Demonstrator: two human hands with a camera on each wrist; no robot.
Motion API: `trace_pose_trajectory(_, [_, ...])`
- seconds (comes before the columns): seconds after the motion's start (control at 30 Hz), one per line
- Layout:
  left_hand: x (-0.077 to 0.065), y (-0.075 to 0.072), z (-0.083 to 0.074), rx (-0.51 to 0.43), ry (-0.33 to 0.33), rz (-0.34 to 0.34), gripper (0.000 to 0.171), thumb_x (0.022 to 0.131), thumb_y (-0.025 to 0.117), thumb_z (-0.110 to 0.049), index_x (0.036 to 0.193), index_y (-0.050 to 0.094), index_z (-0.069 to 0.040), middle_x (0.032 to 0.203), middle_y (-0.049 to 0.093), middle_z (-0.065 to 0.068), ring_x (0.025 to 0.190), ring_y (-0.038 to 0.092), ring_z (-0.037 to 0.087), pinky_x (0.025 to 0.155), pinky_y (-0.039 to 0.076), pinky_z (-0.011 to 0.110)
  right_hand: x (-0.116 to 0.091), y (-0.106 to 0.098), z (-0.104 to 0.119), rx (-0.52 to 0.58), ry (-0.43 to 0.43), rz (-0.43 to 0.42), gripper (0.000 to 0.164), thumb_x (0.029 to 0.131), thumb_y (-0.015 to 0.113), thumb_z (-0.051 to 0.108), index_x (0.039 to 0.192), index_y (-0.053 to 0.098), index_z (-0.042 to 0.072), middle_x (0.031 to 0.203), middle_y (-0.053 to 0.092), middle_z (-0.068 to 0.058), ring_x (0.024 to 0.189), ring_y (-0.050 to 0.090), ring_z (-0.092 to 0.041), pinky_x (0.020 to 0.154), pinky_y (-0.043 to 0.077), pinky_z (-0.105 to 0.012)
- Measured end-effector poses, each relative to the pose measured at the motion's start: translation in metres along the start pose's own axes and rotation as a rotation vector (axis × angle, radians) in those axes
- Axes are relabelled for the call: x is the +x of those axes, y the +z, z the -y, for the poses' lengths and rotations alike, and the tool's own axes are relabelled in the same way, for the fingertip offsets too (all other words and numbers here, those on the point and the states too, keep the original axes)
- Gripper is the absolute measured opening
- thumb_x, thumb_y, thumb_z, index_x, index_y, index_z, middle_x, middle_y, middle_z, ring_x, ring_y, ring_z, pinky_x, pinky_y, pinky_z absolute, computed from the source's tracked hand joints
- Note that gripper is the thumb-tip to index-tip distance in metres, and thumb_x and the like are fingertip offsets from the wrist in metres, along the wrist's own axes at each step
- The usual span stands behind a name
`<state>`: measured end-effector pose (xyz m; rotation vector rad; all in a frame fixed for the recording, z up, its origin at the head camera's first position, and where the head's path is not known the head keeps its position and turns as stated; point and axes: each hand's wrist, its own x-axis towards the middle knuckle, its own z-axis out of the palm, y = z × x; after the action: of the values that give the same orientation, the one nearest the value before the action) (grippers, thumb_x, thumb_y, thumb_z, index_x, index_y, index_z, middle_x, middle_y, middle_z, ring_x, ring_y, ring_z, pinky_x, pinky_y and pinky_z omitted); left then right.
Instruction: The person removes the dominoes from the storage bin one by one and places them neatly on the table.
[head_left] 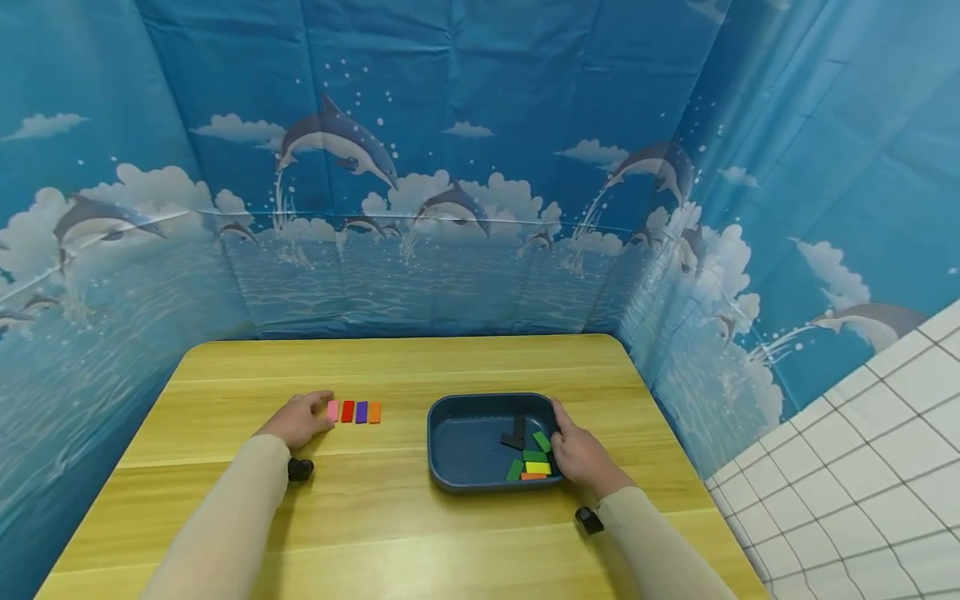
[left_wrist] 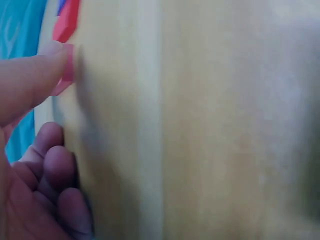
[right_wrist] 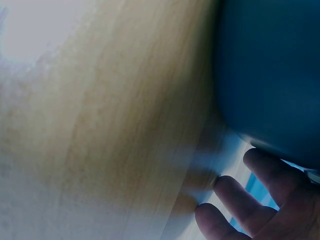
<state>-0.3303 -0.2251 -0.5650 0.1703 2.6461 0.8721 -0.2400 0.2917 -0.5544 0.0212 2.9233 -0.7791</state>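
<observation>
Four coloured blocks in a row on the left, a blue tray of more blocks on the right.
On the wood-grain bench (head_left: 360, 542), the pink block (head_left: 333, 411), red block (head_left: 348, 412), purple block (head_left: 362, 412) and orange block (head_left: 375, 412) run left to right with narrow gaps, each long axis pointing near to far. The left hand (head_left: 297, 419) pinches the pink block at the row's left end, thumb near, index finger far, its other fingers curled. The right hand (head_left: 585, 457) grips the right wall of the tray (head_left: 468, 485), thumb at the rim. Inside, towards the right, lie two black blocks (head_left: 513, 441), at least three green blocks (head_left: 535, 456), one yellow block (head_left: 537, 468) and one orange.
</observation>
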Motion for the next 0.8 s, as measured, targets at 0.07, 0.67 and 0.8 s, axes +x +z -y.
trace_pose_trajectory(0.07, [-0.001,-0.002,-0.002,-0.021,-0.01,-0.007,0.074,0.105,0.064,-0.037,0.165,0.032,-0.009,0.158,0.042,0.035,0.144,0.043,0.054,0.115,0.037,0.07,0.0,0.0,0.0,-0.003,-0.007,-0.005,0.064,0.111,0.038,0.019,0.17,0.016,0.011,0.141,0.063,-0.025,0.076,0.056,-0.022,0.084,0.049,-0.043])
trace_pose_trajectory(0.67, [-0.016,0.052,-0.202,-0.169,0.35,-0.024,0.061,0.102,0.069,-0.044,0.156,0.051,-0.022,0.117,0.062,0.003,0.079,0.059,0.02,0.069,0.051,0.036,0.0,0.0,0.002,-0.023,-0.013,-0.008,0.064,0.11,0.037,0.016,0.17,0.016,0.008,0.137,0.065,-0.024,0.078,0.057,-0.023,0.086,0.049,-0.046])
trace_pose_trajectory(0.8, [-0.009,0.075,-0.234,-0.157,0.396,0.04,0.059,0.103,0.069,-0.041,0.156,0.051,-0.021,0.115,0.063,0.0,0.082,0.06,0.019,0.076,0.051,0.038,0.0,0.001,0.002,-0.019,0.006,0.003,0.064,0.11,0.037,0.017,0.17,0.015,0.01,0.126,0.069,-0.023,0.074,0.056,-0.023,0.086,0.049,-0.045])
